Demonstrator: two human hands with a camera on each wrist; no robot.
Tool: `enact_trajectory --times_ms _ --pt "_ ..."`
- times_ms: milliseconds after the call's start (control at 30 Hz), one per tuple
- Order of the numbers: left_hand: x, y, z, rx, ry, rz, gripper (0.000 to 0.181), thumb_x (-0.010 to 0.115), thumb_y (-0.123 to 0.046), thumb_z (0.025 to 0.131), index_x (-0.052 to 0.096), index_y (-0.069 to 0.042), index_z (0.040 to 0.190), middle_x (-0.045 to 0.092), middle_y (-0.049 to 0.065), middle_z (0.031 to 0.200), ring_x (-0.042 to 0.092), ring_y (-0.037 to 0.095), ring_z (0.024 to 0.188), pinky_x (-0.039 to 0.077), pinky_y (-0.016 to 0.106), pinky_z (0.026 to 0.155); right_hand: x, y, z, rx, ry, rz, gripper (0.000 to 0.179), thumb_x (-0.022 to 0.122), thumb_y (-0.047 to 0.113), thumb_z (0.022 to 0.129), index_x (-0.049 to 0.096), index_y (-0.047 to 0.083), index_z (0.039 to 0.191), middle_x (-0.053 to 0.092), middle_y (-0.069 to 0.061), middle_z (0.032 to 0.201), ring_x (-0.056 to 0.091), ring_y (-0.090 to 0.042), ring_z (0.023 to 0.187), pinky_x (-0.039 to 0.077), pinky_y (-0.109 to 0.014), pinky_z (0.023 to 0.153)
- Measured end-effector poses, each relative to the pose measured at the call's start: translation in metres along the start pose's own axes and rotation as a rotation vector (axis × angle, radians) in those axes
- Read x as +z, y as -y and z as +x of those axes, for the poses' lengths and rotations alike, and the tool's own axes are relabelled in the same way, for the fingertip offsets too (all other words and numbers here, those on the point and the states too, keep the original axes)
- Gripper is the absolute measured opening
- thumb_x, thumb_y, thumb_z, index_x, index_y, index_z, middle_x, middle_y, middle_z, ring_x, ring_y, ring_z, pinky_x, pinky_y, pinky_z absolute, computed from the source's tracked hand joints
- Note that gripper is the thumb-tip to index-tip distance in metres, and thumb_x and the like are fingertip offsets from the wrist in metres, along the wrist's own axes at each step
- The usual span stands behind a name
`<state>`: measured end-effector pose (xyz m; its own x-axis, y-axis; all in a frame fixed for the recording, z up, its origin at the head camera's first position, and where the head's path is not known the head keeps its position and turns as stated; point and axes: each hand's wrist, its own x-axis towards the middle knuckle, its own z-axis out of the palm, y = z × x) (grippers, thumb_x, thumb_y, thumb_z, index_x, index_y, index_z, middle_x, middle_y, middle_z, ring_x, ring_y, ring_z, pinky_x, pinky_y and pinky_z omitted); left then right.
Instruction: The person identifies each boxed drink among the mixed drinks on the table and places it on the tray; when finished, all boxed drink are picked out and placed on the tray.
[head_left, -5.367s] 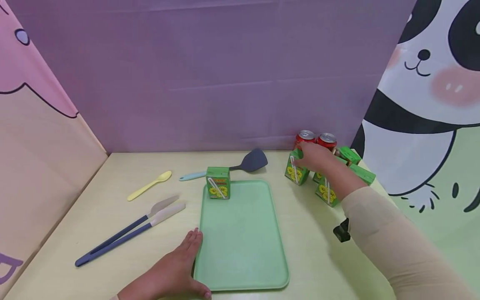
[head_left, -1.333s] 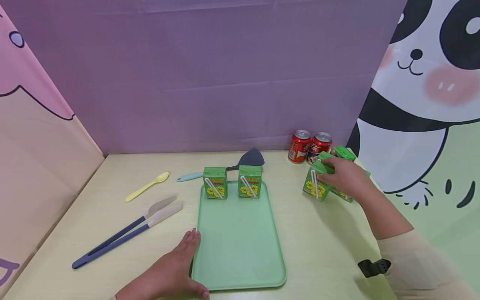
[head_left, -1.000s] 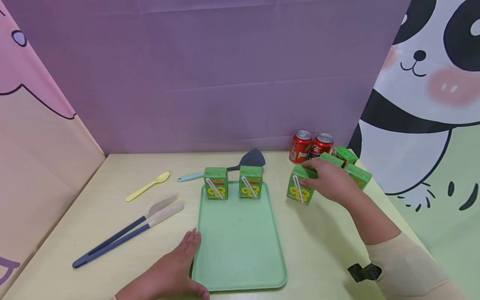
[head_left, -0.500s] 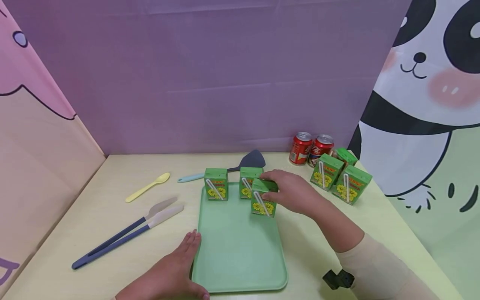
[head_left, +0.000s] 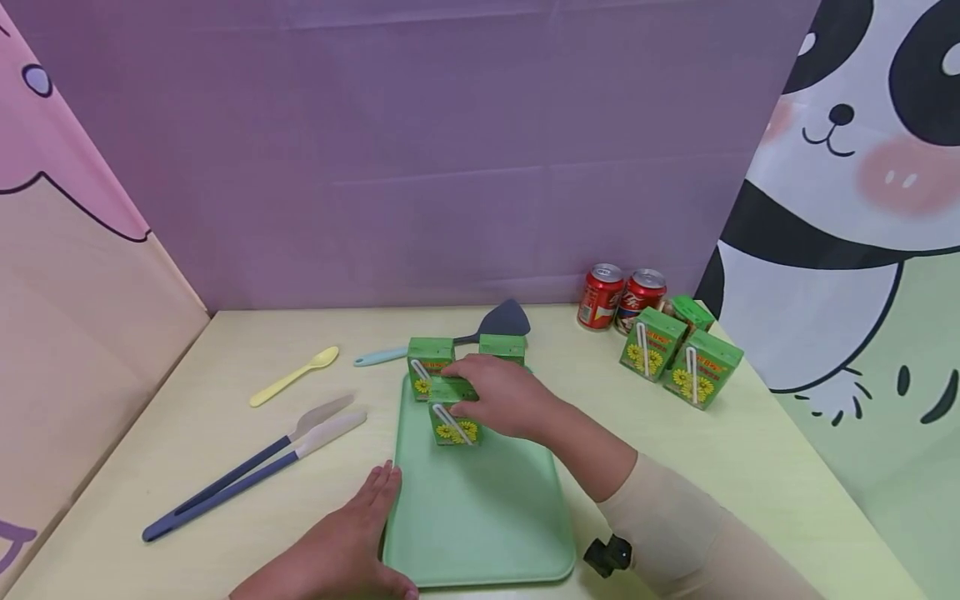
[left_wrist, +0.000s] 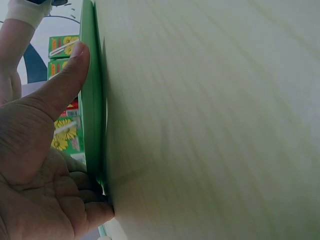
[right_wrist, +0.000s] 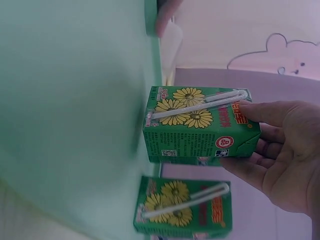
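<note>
My right hand (head_left: 504, 395) grips a green juice box (head_left: 454, 423) with yellow flowers and a white straw, over the upper left of the mint tray (head_left: 480, 533). In the right wrist view, thumb and fingers hold the top end of that juice box (right_wrist: 195, 125). Behind it on the tray's far end stand two similar boxes, a left one (head_left: 431, 350) and a right one (head_left: 501, 343) partly hidden by the hand. My left hand (head_left: 337, 537) lies along the tray's left edge, fingers straight; in the left wrist view, its thumb (left_wrist: 70, 75) and fingertips touch the tray's side.
At the back right stand two more juice boxes (head_left: 701, 371), a green-lidded container (head_left: 692, 312) and two red soda cans (head_left: 601, 296). Left of the tray lie blue-handled tongs (head_left: 247, 475) and a yellow spoon (head_left: 296, 375). A spatula (head_left: 504, 321) lies behind the tray.
My right hand has taken a third juice box from the right-hand group and carried it left over the tray. A second box was set on the tray earlier. The left hand stays put.
</note>
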<state>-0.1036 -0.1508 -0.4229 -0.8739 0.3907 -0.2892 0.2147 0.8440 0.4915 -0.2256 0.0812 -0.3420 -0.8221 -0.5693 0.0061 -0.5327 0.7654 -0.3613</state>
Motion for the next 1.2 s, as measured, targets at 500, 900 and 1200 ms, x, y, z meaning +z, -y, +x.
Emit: enact_trajectory --times_ms 500,900,1200 --pt "-0.002 -0.003 0.0 -0.002 0.008 -0.004 0.139 0.079 -0.074 0.056 0.014 -0.004 0.157 0.009 0.013 0.165 0.01 0.033 0.152 0.033 0.058 0.111 0.015 0.019 0.013 -0.039 0.016 -0.045 0.051 0.07 0.035 0.092 0.057 0.017 0.137 0.058 0.0 0.138 0.053 -0.017 0.129 0.047 -0.037 0.103" --pt "-0.002 -0.002 -0.002 0.018 -0.025 0.013 0.14 0.078 -0.076 0.055 0.015 -0.004 0.157 0.01 0.014 0.165 0.011 0.033 0.152 0.035 0.057 0.11 0.013 0.016 0.013 -0.04 0.03 -0.007 0.055 0.068 0.039 0.092 0.053 0.018 0.141 0.054 0.0 0.142 0.05 -0.018 0.132 0.045 -0.039 0.106" --pt "0.0 -0.001 -0.001 -0.009 -0.012 0.01 0.141 0.079 -0.075 0.053 0.016 -0.005 0.157 0.009 0.013 0.165 0.01 0.033 0.152 0.03 0.059 0.112 -0.025 -0.011 -0.002 -0.024 -0.064 0.119 0.057 0.065 0.044 0.093 0.052 0.015 0.14 0.059 -0.003 0.132 0.059 -0.021 0.12 0.049 -0.043 0.098"
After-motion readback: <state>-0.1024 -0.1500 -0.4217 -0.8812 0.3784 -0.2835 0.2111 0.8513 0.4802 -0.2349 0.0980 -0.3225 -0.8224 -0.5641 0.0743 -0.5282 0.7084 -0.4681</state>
